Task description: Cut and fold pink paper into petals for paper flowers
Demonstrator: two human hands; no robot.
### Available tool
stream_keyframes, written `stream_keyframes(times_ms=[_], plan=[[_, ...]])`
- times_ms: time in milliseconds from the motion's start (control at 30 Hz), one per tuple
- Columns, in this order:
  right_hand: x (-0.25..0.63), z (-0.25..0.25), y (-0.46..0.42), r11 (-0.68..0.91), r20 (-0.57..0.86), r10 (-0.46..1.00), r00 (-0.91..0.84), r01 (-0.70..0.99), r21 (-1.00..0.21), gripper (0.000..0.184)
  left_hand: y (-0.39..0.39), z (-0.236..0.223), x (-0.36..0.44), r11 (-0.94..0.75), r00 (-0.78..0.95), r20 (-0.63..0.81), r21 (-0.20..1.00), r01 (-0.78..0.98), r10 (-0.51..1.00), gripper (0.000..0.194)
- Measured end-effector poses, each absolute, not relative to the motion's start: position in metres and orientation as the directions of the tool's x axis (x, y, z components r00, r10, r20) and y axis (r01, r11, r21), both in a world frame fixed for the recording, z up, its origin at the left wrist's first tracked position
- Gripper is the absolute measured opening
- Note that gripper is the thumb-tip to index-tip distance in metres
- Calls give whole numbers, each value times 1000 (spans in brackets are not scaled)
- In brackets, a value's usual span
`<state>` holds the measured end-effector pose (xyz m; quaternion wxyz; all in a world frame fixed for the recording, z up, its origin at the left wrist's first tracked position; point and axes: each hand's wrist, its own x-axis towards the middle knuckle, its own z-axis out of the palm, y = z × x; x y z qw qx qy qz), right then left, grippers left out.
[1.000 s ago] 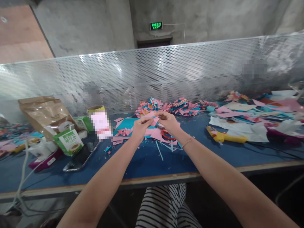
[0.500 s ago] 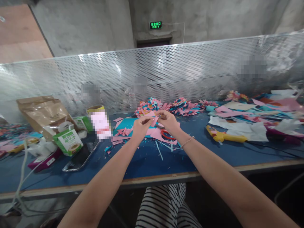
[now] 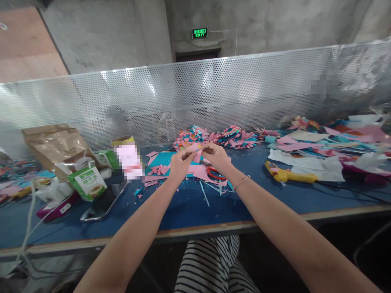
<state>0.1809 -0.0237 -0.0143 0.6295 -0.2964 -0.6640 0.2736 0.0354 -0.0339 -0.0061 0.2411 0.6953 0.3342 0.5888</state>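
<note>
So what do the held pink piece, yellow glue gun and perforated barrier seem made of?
Pink piece: probably paper or card, thin and matte.
Yellow glue gun: likely plastic, smooth with moulded-looking curves.
Perforated barrier: apparently metal, silvery, with bright reflections.

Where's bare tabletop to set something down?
Bare blue table lies between the yellow glue gun and front edge, and between that gun and the right hand. Crowded: by the left hand, pink paper; far right, paper pile; at left, phone, green box, bag.

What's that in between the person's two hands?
In the head view, a small piece of pink paper is between the left hand and the right hand, held by both.
</note>
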Motion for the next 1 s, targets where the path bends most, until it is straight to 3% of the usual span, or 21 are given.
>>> stream_keyframes(times_ms=[300, 400, 533, 667, 1000], plan=[[180, -14, -24, 676, 676, 737, -24, 25, -736, 22, -33, -7, 35, -667, 137, 653, 730, 151, 745, 12], [180, -16, -21, 657, 658, 753, -16, -26, -753, 29, -32, -8, 36, -617, 125, 608, 786, 43, 784, 15], [179, -18, -19, 654, 660, 748, -70, -86, -751, 22, -30, -10, 37, -461, 118, 475, 878, -134, 872, 26], [179, -17, -21, 620, 628, 772, -102, -96, -778, 21, -31, -11, 37, -397, 155, 427, 898, -190, 891, 26], [181, -13, -26, 569, 570, 806, -157, -54, -820, 16, -34, -9, 37, -578, 76, 574, 815, 52, 816, 17]])
